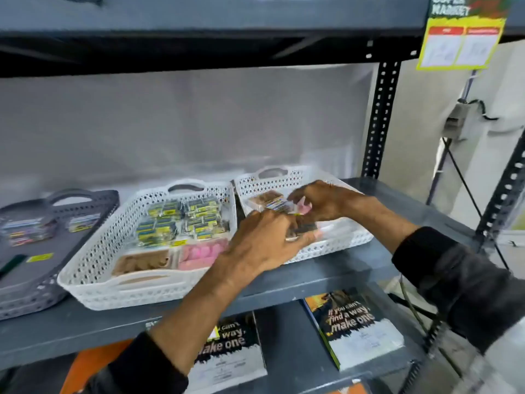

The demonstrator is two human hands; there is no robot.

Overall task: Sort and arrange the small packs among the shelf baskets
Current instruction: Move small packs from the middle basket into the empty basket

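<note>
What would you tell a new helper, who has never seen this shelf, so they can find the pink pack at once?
Start at the grey metal shelf with three baskets, and take the middle white basket. Look in its front right corner, just left of the person's left hand. The pink pack lies flat there, beside a brown pack, in front of the yellow and blue ones, and is the only pink thing in that basket.

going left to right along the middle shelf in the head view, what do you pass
grey basket → middle white basket → left hand → right hand over the right white basket → shelf upright
</note>
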